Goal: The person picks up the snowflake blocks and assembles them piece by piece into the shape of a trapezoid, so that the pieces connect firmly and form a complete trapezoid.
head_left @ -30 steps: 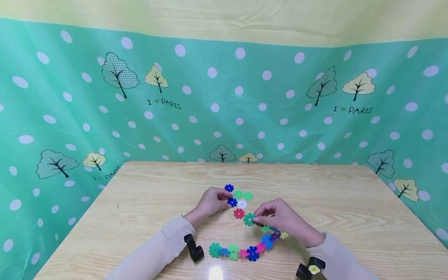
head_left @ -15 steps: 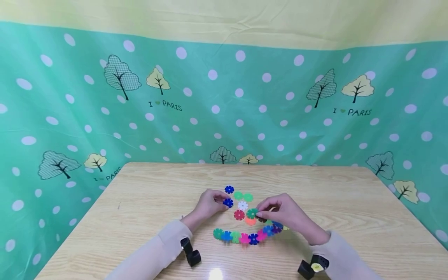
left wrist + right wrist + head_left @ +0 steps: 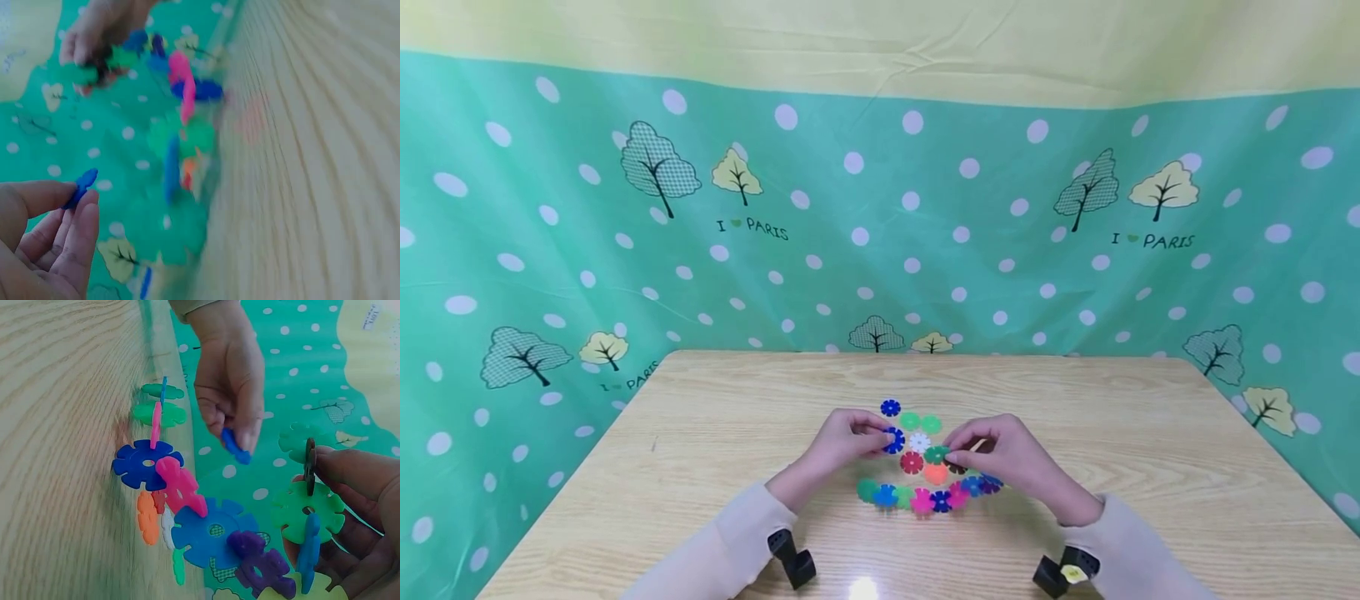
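Observation:
My left hand [image 3: 850,437] pinches a dark blue notched plastic disc [image 3: 892,441] between thumb and fingers; the left wrist view shows this disc [image 3: 84,187] nearly edge-on. In my right hand [image 3: 1003,454] is one end of a curved chain of interlocked snowflake discs. Thumb and fingers hold it at a brown disc [image 3: 310,465], with a green end disc [image 3: 936,455] joined to it and facing the left hand. From there the chain runs through blue, purple and pink discs [image 3: 922,501] to another green disc [image 3: 868,490]. The blue disc and the chain's green end are apart.
Loose discs lie on the wooden table [image 3: 737,383] beyond and between the hands: dark blue [image 3: 891,407], two light green [image 3: 930,424], white [image 3: 920,442], red [image 3: 912,463] and orange [image 3: 936,472]. A green dotted cloth [image 3: 820,208] hangs behind the table.
My left hand has picked up the dark blue disc from beside the white one. The right hand has moved slightly up and left, swinging the chain farther from me; the orange disc now shows.

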{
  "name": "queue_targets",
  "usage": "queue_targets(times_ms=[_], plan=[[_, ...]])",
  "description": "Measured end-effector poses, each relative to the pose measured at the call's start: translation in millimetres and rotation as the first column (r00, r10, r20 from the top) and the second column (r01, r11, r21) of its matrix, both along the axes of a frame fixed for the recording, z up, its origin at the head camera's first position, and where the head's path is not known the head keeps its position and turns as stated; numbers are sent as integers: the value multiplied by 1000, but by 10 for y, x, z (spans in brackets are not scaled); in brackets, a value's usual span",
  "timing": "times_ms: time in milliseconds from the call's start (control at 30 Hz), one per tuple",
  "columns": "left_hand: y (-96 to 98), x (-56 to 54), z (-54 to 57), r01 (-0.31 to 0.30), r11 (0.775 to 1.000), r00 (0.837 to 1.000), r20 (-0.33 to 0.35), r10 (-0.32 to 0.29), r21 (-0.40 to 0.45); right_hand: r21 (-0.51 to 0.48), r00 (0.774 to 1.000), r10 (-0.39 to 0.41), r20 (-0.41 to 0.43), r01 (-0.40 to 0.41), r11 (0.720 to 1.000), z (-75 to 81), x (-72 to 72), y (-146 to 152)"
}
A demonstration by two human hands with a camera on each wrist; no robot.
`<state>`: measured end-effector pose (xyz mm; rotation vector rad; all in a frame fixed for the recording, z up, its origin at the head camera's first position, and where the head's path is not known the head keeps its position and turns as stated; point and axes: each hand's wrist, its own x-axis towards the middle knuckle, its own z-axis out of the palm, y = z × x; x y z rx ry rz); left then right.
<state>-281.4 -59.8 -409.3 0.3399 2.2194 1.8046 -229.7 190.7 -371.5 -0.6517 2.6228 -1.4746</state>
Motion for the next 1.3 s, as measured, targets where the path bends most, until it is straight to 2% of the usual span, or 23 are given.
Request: queue_targets(times_ms=[133,233,633,933,1133,1300], plan=[[24,91,89,45,998,998,51,-47,49,7,999,29,-43,-28,1000,4,-15,-20],[44,143,123,52,995,994,91,-60,83,5,998,44,-54,-44,999,7,-17,-36],[102,283,205,-13,979,981,191,-26,205,-2,998,39,-54,-39,999,11,-26,-85],[143,338,240,-50,977,975,222,3,209,-37,999,41,-33,-42,998,-8,-31,-122],[160,354,214,-41,974,976,218,-9,224,-49,997,63,-49,-66,997,-23,-26,-150],[157,359,195,-52,973,980,199,7,224,-68,996,75,-45,-78,995,-3,-25,-166]])
